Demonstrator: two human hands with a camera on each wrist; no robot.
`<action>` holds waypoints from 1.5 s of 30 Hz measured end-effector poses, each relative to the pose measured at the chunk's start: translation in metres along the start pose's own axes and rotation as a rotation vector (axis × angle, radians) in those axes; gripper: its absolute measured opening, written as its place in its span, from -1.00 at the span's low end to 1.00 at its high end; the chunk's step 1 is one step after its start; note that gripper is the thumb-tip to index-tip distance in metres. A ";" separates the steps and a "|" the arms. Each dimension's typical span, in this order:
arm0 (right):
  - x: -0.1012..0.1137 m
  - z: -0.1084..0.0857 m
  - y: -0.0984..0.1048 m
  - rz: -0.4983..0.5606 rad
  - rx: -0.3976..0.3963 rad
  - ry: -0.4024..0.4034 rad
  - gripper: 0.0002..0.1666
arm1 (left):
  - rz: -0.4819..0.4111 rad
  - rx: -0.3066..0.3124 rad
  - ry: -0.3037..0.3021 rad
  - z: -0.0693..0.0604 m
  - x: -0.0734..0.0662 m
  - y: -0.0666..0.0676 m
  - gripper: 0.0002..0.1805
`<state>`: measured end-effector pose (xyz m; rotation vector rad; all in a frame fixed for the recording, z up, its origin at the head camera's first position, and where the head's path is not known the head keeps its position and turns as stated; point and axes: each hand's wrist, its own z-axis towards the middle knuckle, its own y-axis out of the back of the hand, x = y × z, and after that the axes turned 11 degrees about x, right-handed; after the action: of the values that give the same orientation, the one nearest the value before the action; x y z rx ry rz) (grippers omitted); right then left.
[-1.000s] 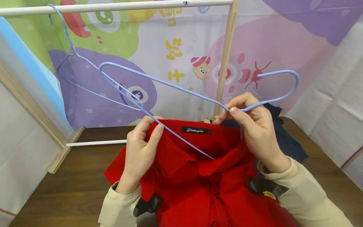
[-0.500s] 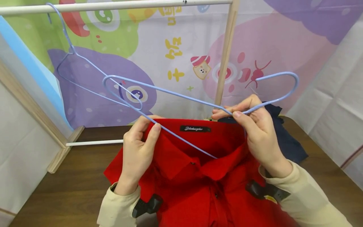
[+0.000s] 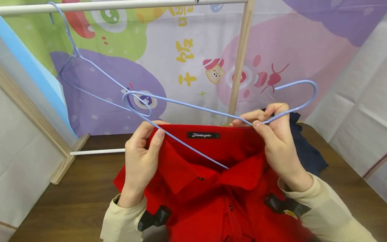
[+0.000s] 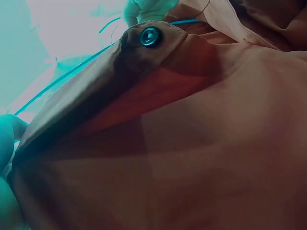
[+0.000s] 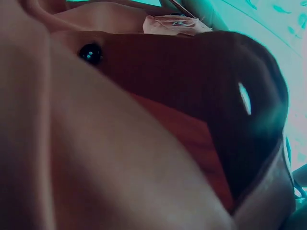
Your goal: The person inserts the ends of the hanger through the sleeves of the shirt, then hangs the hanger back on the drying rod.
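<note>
A red collared shirt [image 3: 193, 205] with a black neck label [image 3: 203, 135] is spread in front of me. My left hand [image 3: 140, 161] pinches its collar at the left, thumb inside the neck opening and close against the wire. With thumb and fingers, my right hand [image 3: 281, 144] holds a light blue wire hanger [image 3: 193, 106] just below its hook. One shoulder of the hanger points up and left outside the collar; its lower bar runs down into the neck, where the rest is hidden. The left wrist view shows a dark button [image 4: 151, 37] on the shirt.
A rack with a white rail [image 3: 121, 7] and wooden posts [image 3: 240, 60] stands behind. Another blue hanger [image 3: 70, 35] hangs on its left part. Dark navy cloth [image 3: 306, 153] lies at the right on the brown table [image 3: 87, 191]. A printed cloth backdrop hangs behind.
The hanger's left end has dropped and shifted right, and its hook sits slightly lower. My right hand has moved slightly right and down. My left hand has drawn the collar a little left.
</note>
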<state>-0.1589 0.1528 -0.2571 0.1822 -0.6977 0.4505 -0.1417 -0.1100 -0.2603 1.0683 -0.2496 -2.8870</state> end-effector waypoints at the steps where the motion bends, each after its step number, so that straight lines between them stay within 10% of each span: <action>1: 0.000 0.000 0.001 -0.002 -0.004 -0.005 -0.69 | 0.005 -0.002 0.000 0.000 0.000 0.000 -0.84; 45: 0.022 -0.017 0.000 -0.088 -0.096 -0.148 -0.64 | -0.115 -0.019 -0.018 0.000 -0.003 0.009 -0.81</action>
<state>-0.1338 0.1656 -0.2555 0.1564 -0.8515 0.3203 -0.1390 -0.1185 -0.2571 1.0886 -0.1663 -2.9947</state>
